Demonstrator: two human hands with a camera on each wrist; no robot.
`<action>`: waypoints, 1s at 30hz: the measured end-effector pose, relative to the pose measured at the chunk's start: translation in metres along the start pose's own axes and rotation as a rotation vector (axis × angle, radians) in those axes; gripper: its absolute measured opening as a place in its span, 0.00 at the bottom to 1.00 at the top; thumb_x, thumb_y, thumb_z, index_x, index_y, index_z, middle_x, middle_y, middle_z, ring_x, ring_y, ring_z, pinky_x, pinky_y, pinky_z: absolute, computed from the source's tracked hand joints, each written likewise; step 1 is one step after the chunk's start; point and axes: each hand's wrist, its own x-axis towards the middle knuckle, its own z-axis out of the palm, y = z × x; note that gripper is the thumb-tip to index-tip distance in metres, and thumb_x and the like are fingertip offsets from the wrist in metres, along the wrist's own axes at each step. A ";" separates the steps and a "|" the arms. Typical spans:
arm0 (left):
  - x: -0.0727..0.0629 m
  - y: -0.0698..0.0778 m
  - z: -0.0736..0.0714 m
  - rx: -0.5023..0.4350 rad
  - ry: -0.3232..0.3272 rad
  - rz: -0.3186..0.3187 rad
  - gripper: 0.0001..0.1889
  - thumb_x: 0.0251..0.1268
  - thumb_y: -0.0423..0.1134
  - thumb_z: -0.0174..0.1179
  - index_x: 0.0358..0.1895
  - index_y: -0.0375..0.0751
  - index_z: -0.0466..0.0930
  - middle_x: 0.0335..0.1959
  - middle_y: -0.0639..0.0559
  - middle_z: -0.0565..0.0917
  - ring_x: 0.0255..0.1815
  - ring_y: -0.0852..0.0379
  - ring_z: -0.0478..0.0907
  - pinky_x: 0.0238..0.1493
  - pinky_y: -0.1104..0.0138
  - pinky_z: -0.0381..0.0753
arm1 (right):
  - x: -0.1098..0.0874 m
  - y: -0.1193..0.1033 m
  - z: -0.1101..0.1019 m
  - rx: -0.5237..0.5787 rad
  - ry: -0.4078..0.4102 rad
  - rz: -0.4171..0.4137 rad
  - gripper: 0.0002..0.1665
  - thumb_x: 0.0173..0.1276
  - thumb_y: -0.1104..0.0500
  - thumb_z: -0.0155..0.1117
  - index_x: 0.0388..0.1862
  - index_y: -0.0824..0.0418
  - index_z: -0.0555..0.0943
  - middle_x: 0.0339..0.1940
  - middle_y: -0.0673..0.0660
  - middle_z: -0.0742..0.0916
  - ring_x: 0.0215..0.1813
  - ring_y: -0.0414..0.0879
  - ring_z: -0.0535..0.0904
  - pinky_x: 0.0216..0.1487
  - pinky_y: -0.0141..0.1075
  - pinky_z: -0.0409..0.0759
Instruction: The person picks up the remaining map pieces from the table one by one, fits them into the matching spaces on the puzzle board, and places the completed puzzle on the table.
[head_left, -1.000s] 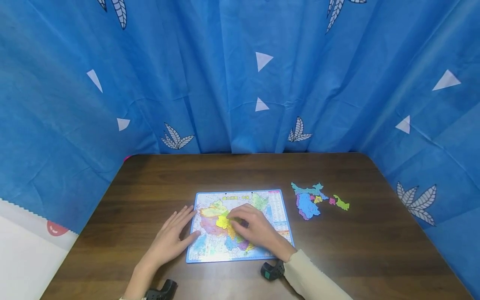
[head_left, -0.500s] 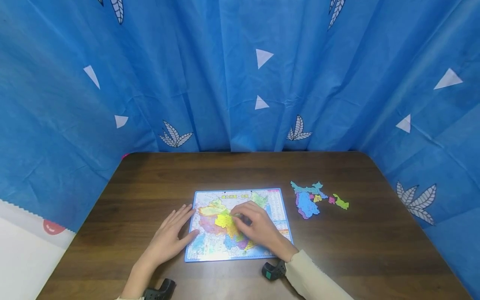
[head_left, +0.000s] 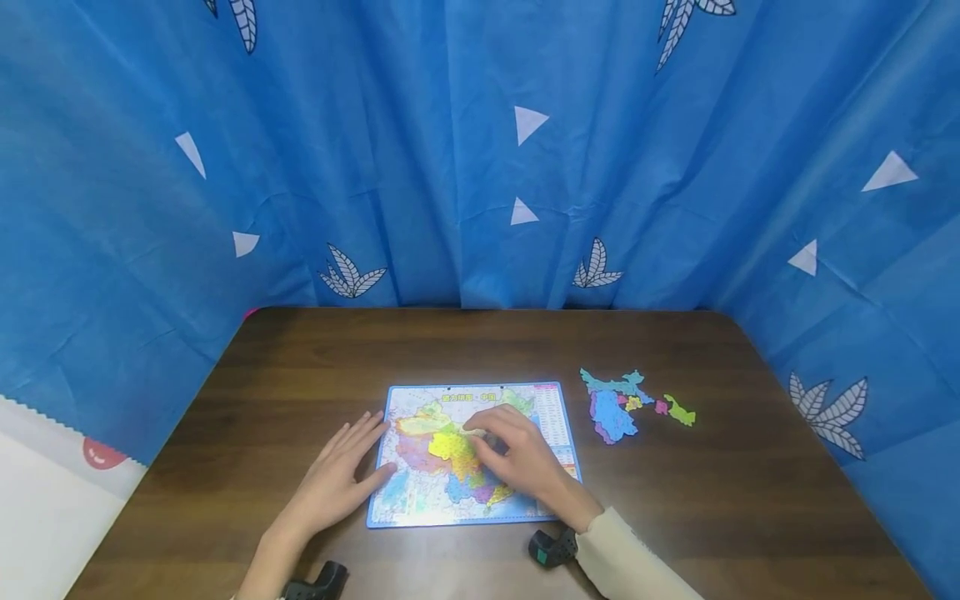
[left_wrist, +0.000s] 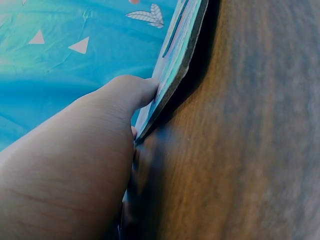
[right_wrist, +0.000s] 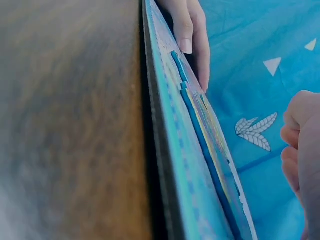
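A map puzzle board (head_left: pixel 405 502) with a blue rim lies on the table, with coloured pieces set in its middle. My left hand (head_left: pixel 341 479) is spread at the board's left side, with fingertips and thumb on its edge. In the left wrist view the thumb (left_wrist: pixel 142 92) presses on the board's face. Over the board's centre, my right hand (head_left: pixel 517 450) has curled fingers and pinches a small pale puzzle piece (head_left: pixel 472 432). Just left of the fingertips is a bright yellow piece (head_left: pixel 447 446). The palm hides the map's right part.
Loose puzzle pieces lie right of the board: a teal one (head_left: pixel 618 386), a large blue one (head_left: pixel 615 419), a green one (head_left: pixel 680 410) and several smaller ones. A blue curtain (head_left: pixel 420 167) surrounds the dark wooden table (head_left: pixel 720 500).
My right fingertips have shifted slightly right, off the yellow piece, and the pale piece now shows at them. The left hand stays at the board's edge.
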 end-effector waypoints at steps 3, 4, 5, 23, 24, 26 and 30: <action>-0.004 -0.001 0.001 0.002 -0.001 -0.001 0.37 0.70 0.58 0.63 0.75 0.42 0.71 0.79 0.44 0.68 0.81 0.40 0.60 0.80 0.41 0.54 | -0.001 -0.002 0.000 -0.008 -0.007 -0.016 0.12 0.66 0.63 0.73 0.48 0.55 0.87 0.48 0.47 0.91 0.53 0.42 0.85 0.55 0.39 0.86; -0.005 -0.001 0.001 0.000 -0.001 -0.001 0.36 0.70 0.58 0.63 0.75 0.42 0.71 0.79 0.44 0.68 0.81 0.39 0.60 0.80 0.41 0.54 | -0.001 -0.002 0.000 -0.007 -0.004 -0.023 0.11 0.66 0.63 0.73 0.48 0.55 0.87 0.48 0.47 0.91 0.53 0.42 0.85 0.55 0.39 0.86; -0.005 -0.002 0.001 0.001 0.001 0.000 0.37 0.70 0.58 0.64 0.75 0.42 0.71 0.79 0.44 0.68 0.81 0.39 0.60 0.80 0.41 0.54 | -0.001 -0.001 0.000 -0.006 0.002 -0.028 0.11 0.66 0.63 0.73 0.48 0.55 0.87 0.47 0.47 0.91 0.53 0.42 0.85 0.56 0.38 0.86; -0.001 -0.002 -0.002 0.000 0.003 0.012 0.36 0.70 0.58 0.64 0.75 0.42 0.71 0.79 0.44 0.68 0.81 0.39 0.60 0.79 0.40 0.54 | -0.010 0.023 -0.017 0.000 0.223 -0.115 0.12 0.59 0.70 0.70 0.42 0.62 0.88 0.41 0.53 0.91 0.44 0.46 0.86 0.51 0.30 0.83; -0.001 -0.002 -0.002 0.001 0.000 0.008 0.36 0.70 0.58 0.64 0.75 0.43 0.71 0.79 0.44 0.68 0.81 0.39 0.60 0.79 0.40 0.54 | -0.011 0.024 -0.018 -0.001 0.222 -0.108 0.11 0.59 0.70 0.70 0.42 0.62 0.88 0.41 0.53 0.91 0.44 0.46 0.86 0.52 0.29 0.83; -0.001 -0.003 -0.001 0.004 -0.008 0.000 0.37 0.70 0.59 0.63 0.76 0.43 0.70 0.79 0.45 0.67 0.82 0.41 0.59 0.80 0.42 0.54 | -0.014 0.024 -0.021 -0.008 0.226 -0.092 0.11 0.60 0.69 0.70 0.42 0.62 0.88 0.41 0.53 0.91 0.44 0.46 0.86 0.53 0.28 0.82; 0.000 -0.004 0.000 0.002 -0.020 -0.008 0.37 0.71 0.60 0.62 0.76 0.44 0.69 0.80 0.46 0.66 0.82 0.42 0.58 0.81 0.44 0.52 | -0.019 0.026 -0.025 -0.019 0.249 -0.070 0.14 0.59 0.70 0.70 0.43 0.60 0.89 0.41 0.53 0.92 0.44 0.47 0.86 0.54 0.28 0.82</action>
